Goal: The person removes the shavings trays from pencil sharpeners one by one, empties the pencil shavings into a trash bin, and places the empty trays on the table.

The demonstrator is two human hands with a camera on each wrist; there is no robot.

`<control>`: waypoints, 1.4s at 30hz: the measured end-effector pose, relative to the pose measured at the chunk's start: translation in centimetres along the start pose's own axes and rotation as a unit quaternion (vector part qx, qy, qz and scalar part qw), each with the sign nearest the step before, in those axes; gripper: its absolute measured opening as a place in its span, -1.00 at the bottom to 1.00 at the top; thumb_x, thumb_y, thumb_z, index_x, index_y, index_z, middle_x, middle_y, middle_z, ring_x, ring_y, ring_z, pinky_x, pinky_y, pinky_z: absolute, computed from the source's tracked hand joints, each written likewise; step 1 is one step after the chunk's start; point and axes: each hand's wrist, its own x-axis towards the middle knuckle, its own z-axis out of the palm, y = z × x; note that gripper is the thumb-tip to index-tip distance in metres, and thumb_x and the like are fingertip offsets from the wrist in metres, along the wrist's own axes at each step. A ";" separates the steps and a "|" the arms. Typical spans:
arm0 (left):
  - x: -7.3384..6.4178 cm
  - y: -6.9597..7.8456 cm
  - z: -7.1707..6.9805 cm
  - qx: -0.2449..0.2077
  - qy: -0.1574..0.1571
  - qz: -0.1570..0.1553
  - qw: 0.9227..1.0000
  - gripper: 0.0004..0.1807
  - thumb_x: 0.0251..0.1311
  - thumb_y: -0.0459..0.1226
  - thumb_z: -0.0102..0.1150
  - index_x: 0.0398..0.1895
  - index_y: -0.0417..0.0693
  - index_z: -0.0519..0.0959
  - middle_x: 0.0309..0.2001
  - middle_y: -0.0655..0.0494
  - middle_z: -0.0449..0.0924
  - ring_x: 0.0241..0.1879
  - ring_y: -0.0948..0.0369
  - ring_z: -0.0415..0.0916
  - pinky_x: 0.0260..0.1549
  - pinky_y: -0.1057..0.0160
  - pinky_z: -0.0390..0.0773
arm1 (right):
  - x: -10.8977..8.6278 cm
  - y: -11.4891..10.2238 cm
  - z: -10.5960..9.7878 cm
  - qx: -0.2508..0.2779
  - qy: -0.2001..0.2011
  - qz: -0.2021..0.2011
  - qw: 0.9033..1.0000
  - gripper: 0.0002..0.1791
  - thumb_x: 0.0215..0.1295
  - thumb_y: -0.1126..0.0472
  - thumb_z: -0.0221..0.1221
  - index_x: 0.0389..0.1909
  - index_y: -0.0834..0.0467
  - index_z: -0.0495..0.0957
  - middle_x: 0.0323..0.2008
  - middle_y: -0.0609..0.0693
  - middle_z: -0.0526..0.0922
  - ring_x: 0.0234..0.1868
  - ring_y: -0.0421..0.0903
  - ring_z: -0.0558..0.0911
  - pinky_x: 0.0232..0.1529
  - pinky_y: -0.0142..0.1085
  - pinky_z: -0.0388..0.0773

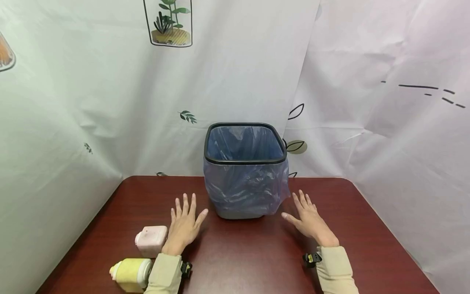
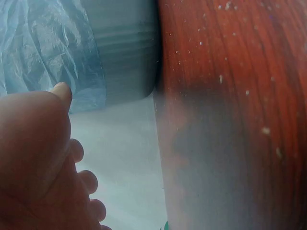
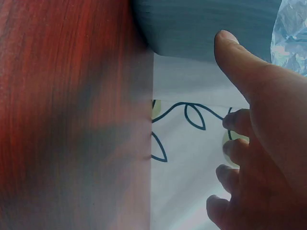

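Note:
A trash can (image 1: 224, 214) with a black rim stands at the middle of the table's far side. A translucent bluish bag (image 1: 246, 188) lines it and hangs over its outside nearly to the base. To its left, my left hand (image 1: 183, 228) is held over the table with fingers spread and nothing in it. My right hand (image 1: 308, 218) is likewise spread and holds nothing, to the right of the can. In the wrist views, the left thumb (image 2: 62, 93) overlaps the bag and the right thumb (image 3: 232, 50) overlaps the can's bare lower wall.
A pink bottle (image 1: 151, 241) lies beside my left wrist, with a yellow bottle (image 1: 130, 274) lying nearer, by the left sleeve. White printed cloth (image 1: 249, 81) hangs behind and at both sides of the dark red wooden table (image 1: 249, 253).

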 end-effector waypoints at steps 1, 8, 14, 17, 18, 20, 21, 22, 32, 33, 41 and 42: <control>0.0 0.0 0.0 0.001 -0.003 0.000 1.000 -0.20 0.32 0.17 -0.32 0.44 -0.10 -0.16 0.42 -0.25 -0.32 0.36 -0.23 -0.47 0.21 -0.28 -0.26 | 0.0 0.0 0.0 0.001 -0.001 0.001 1.000 -0.02 0.18 -0.30 0.04 0.39 0.27 -0.03 0.41 0.28 -0.20 0.38 0.30 -0.20 0.23 0.26 -0.16; -0.1 0.0 0.3 -0.014 -0.003 -0.001 1.000 -0.22 0.32 0.15 -0.27 0.44 -0.10 -0.11 0.42 -0.24 -0.29 0.37 -0.23 -0.45 0.22 -0.26 -0.26 | -0.1 0.1 0.2 0.007 -0.005 0.004 1.000 -0.02 0.17 -0.29 0.05 0.39 0.28 -0.03 0.41 0.29 -0.20 0.38 0.31 -0.20 0.23 0.26 -0.17; 0.2 0.0 0.1 -0.007 -0.005 0.001 1.000 -0.20 0.31 0.18 -0.31 0.44 -0.08 -0.16 0.43 -0.22 -0.32 0.37 -0.21 -0.47 0.22 -0.26 -0.24 | 0.1 0.1 0.1 0.022 -0.007 0.006 1.000 -0.02 0.18 -0.28 0.05 0.40 0.27 -0.06 0.41 0.29 -0.22 0.38 0.30 -0.21 0.22 0.27 -0.18; 0.3 0.1 0.2 -0.016 -0.006 0.006 1.000 -0.17 0.31 0.19 -0.32 0.44 -0.11 -0.19 0.43 -0.18 -0.35 0.37 -0.18 -0.50 0.23 -0.26 -0.25 | 0.2 0.1 0.2 0.036 0.001 0.002 0.999 -0.02 0.19 -0.25 0.07 0.39 0.29 -0.08 0.41 0.29 -0.22 0.38 0.30 -0.20 0.23 0.25 -0.15; 0.4 0.2 0.2 -0.023 -0.005 0.010 1.000 -0.16 0.31 0.20 -0.31 0.44 -0.12 -0.19 0.44 -0.16 -0.36 0.38 -0.17 -0.50 0.23 -0.25 -0.25 | 0.3 0.1 0.2 0.040 0.005 -0.001 0.999 -0.02 0.20 -0.24 0.07 0.39 0.31 -0.09 0.41 0.29 -0.22 0.38 0.30 -0.19 0.24 0.24 -0.14; 0.5 0.3 0.2 -0.042 0.000 0.017 0.999 -0.15 0.30 0.19 -0.29 0.43 -0.16 -0.18 0.44 -0.14 -0.35 0.38 -0.15 -0.51 0.23 -0.24 -0.24 | 0.4 0.2 0.3 0.049 0.014 -0.006 0.999 -0.02 0.22 -0.22 0.06 0.39 0.33 -0.11 0.40 0.30 -0.23 0.37 0.32 -0.17 0.23 0.23 -0.10; 0.6 0.3 0.2 -0.051 0.001 0.018 0.999 -0.14 0.30 0.20 -0.29 0.43 -0.16 -0.18 0.44 -0.12 -0.36 0.39 -0.13 -0.51 0.24 -0.23 -0.23 | 0.5 0.2 0.4 0.056 0.018 -0.009 0.998 -0.03 0.23 -0.20 0.06 0.39 0.33 -0.12 0.40 0.30 -0.23 0.37 0.32 -0.16 0.23 0.23 -0.08; 0.6 0.4 0.2 -0.064 0.001 0.020 0.998 -0.14 0.29 0.20 -0.29 0.43 -0.16 -0.19 0.44 -0.11 -0.36 0.39 -0.11 -0.51 0.25 -0.22 -0.23 | 0.6 0.2 0.4 0.064 0.022 -0.011 0.998 -0.05 0.24 -0.19 0.06 0.39 0.33 -0.13 0.40 0.31 -0.24 0.36 0.33 -0.14 0.22 0.23 -0.06; 0.7 0.8 0.0 -0.202 -0.003 0.044 0.978 -0.12 0.21 0.24 -0.18 0.44 0.12 -0.27 0.45 0.13 -0.31 0.42 0.10 -0.29 0.28 -0.08 -0.04 | 0.9 -0.4 1.4 0.161 0.038 -0.026 0.986 -0.15 0.32 -0.15 -0.02 0.41 0.24 -0.11 0.41 0.24 -0.10 0.37 0.19 0.02 0.23 0.15 0.06; 0.7 0.9 0.1 -0.212 0.000 0.044 0.976 -0.12 0.21 0.24 -0.16 0.44 0.13 -0.26 0.45 0.13 -0.28 0.42 0.11 -0.26 0.28 -0.07 -0.02 | 0.9 -0.6 1.6 0.174 0.038 -0.027 0.984 -0.15 0.31 -0.14 -0.01 0.41 0.24 -0.11 0.40 0.24 -0.07 0.36 0.18 0.06 0.23 0.13 0.09; 1.1 1.5 0.6 -0.340 -0.011 0.003 0.940 -0.11 0.16 0.14 0.05 0.44 0.16 -0.16 0.43 -0.01 -0.09 0.34 0.00 0.05 0.18 -0.05 0.21 | 1.3 -1.8 2.7 0.272 0.010 -0.007 0.962 -0.19 0.27 -0.23 -0.02 0.43 -0.02 -0.09 0.40 0.06 0.01 0.37 0.04 0.10 0.24 0.04 0.15; 1.2 1.6 0.7 -0.360 -0.015 0.002 0.933 -0.11 0.16 0.12 0.06 0.44 0.16 -0.15 0.42 0.00 -0.07 0.34 0.02 0.07 0.17 -0.03 0.22 | 1.3 -2.0 2.8 0.272 0.011 -0.001 0.962 -0.18 0.26 -0.25 -0.03 0.43 -0.03 -0.09 0.41 0.05 0.00 0.38 0.03 0.06 0.25 0.06 0.12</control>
